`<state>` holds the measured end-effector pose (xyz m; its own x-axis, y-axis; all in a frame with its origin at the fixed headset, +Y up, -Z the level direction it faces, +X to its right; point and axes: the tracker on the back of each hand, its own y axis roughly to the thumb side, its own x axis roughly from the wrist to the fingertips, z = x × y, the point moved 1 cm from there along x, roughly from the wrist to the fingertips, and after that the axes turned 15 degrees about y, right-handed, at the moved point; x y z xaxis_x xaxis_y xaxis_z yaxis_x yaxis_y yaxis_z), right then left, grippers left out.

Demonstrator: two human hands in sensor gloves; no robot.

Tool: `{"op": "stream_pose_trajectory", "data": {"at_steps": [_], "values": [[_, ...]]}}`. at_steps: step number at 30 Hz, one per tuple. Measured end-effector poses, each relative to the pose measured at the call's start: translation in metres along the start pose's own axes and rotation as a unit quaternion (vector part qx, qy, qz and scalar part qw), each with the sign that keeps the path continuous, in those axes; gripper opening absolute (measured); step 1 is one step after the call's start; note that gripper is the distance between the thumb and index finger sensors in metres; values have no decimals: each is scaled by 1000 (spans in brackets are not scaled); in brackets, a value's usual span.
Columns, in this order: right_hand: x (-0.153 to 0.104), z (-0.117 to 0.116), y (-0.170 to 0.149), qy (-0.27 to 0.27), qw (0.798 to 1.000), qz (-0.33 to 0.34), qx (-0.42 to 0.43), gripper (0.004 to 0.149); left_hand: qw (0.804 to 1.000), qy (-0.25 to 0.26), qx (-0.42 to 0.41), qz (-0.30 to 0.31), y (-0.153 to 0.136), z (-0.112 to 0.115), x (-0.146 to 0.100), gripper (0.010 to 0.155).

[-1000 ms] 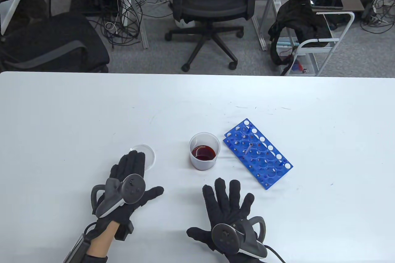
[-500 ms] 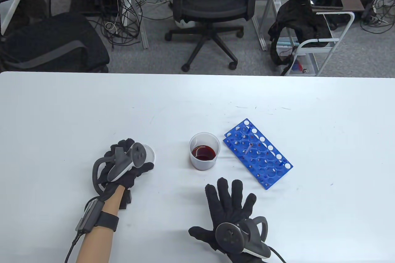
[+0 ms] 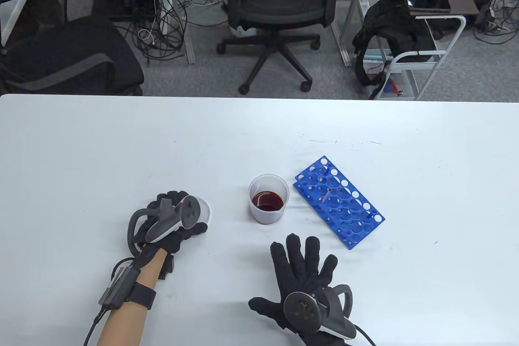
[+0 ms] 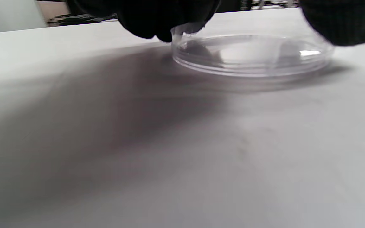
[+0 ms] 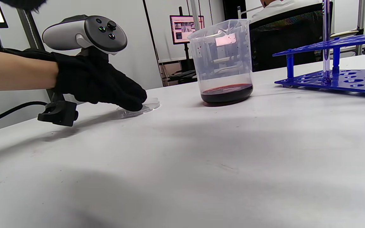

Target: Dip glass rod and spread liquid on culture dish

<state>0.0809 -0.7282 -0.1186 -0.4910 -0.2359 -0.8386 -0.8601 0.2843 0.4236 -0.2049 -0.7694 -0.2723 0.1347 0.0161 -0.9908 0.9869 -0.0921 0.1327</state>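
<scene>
A clear culture dish (image 3: 204,209) lies on the white table (image 3: 121,151) left of the beaker. My left hand (image 3: 187,216) grips its rim from above, fingers on the far side and thumb on the near side. The left wrist view shows the dish (image 4: 252,58) flat on the table between my fingertips (image 4: 166,19). A plastic beaker (image 3: 269,204) holds dark red liquid. The glass rod (image 3: 327,195) stands in the blue rack (image 3: 348,216); the right wrist view shows it upright (image 5: 326,38). My right hand (image 3: 302,265) lies flat with fingers spread, empty, in front of the beaker.
The right wrist view shows the beaker (image 5: 223,60) and rack (image 5: 337,76) ahead, and my left hand (image 5: 100,82) on the dish (image 5: 149,106). An office chair (image 3: 279,5) and a cart (image 3: 421,62) stand beyond the table's far edge.
My left hand reached forward, curled its fingers over the dish and slid it a little right and toward me. My right hand has barely moved.
</scene>
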Motion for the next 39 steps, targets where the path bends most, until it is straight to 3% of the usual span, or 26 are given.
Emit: {"op": "stream_pose_trajectory", "data": {"at_steps": [8,18,25,34,39], "values": [[0,0,-1,-1,1000,-4,2,108,990,22,-5,136,43,0,-40,104],[0,1,-2,0,1000,-5,2,108,969,31,-19,244,85,-1,-91,106],[0,1,-2,2,1000,-6,2,108,961,40,-29,273,103,0,-117,107],[0,1,-2,1,1000,-5,0,108,964,24,-9,266,102,-2,-119,111],[0,1,-1,-1,1000,-4,0,108,971,48,-27,232,89,-23,-121,114]]}}
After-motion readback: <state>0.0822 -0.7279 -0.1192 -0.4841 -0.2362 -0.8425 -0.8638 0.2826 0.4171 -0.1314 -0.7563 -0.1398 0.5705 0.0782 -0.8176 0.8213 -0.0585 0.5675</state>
